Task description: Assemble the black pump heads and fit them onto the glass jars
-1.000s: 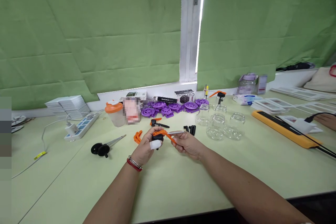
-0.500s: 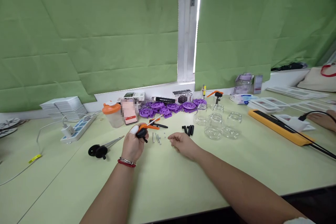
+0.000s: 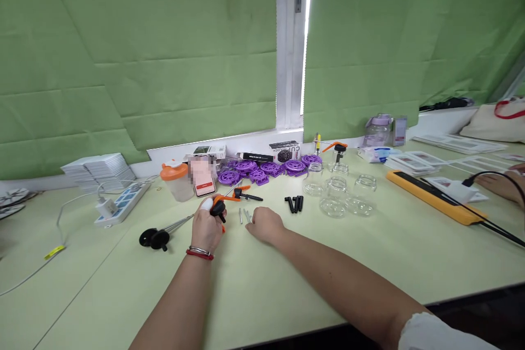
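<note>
The left hand (image 3: 206, 226) grips a black-and-orange plastic pump head (image 3: 217, 209) above the pale green desk (image 3: 287, 279), fingers clamped around it. The right hand (image 3: 264, 225) reaches down onto small thin metal pins (image 3: 246, 215), fingers curled. Picking one pin cleanly seems the next need.

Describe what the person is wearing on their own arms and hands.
Both forearms are bare. The left hand has a white wrap on one fingertip, and its wrist carries a red band beside a thin silver bangle. The right hand wears nothing; a white sleeve edge shows near the elbow.
</note>
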### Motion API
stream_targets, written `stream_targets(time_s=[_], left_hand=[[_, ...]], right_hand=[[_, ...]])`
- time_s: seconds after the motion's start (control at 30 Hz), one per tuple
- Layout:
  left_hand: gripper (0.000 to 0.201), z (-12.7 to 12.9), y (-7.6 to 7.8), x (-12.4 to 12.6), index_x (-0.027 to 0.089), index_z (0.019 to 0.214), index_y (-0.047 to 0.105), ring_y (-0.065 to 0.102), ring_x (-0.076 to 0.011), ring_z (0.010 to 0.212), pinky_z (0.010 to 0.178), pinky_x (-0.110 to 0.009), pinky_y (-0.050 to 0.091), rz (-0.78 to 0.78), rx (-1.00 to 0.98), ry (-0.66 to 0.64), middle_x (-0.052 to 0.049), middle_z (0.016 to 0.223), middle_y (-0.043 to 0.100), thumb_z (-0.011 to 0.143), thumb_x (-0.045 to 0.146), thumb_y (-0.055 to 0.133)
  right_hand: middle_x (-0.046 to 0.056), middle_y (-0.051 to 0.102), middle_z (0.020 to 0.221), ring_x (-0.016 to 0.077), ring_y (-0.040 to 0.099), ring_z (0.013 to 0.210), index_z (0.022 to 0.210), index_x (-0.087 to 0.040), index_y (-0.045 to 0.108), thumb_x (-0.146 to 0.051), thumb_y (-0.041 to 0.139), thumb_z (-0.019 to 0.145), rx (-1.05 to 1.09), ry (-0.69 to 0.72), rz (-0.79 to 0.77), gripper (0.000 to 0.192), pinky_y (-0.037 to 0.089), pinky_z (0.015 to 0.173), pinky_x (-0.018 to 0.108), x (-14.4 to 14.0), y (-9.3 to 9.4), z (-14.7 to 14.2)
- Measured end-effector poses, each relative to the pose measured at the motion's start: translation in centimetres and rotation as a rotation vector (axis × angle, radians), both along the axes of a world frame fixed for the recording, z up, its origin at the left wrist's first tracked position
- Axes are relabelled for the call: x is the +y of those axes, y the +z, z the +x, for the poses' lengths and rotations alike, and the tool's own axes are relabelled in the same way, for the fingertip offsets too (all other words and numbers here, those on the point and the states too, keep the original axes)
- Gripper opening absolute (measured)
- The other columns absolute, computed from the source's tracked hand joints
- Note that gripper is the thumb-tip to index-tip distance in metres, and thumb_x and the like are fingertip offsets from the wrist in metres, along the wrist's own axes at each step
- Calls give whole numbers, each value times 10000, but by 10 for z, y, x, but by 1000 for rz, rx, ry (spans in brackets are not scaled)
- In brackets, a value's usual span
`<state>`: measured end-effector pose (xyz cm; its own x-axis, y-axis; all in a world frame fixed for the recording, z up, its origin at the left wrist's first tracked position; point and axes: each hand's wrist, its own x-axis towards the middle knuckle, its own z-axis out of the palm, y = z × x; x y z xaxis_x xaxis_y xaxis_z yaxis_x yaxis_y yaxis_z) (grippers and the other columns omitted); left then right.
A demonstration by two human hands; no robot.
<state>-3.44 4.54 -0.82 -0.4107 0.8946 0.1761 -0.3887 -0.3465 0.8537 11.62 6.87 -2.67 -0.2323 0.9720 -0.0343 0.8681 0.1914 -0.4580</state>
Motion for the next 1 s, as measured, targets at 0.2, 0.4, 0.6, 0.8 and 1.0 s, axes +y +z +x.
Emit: stream_targets(time_s=[0.2,0.4,0.6,0.8,1.0], left_hand=[[168,1,0,0,142,842,586,491,-108,549,515,-240,384,-31,9,13,-3,660,547,742,260,522],[178,3,-1,-1,146,852,590,481,-108,525,509,-243,367,-30,42,29,2,632,541,755,267,501],[188,2,0,-1,150,854,591,478,-109,520,511,-241,362,-53,78,30,9,606,527,767,283,491],[182,2,-2,0,153,847,594,482,-112,529,514,-244,367,-37,84,37,4,615,535,761,284,502],[165,1,-2,0,158,836,591,483,-110,519,514,-244,370,-37,74,41,6,617,536,761,276,502]], right_hand=[[100,695,889,251,660,805,830,-185,644,-302,606,743,-2,-33,-80,150,411,568,280,5,-1,3],[94,694,878,233,658,781,809,-180,640,-237,600,727,-2,-35,-70,108,393,552,256,4,-2,7],[109,695,883,236,655,792,837,-168,658,-253,579,723,-48,-4,-38,163,393,560,256,0,2,4],[119,694,861,234,648,768,838,-160,672,-231,558,726,-57,20,-23,175,384,558,261,-3,5,4],[91,663,745,169,587,631,738,-138,641,-189,553,718,159,70,1,103,344,510,238,-4,15,22]])
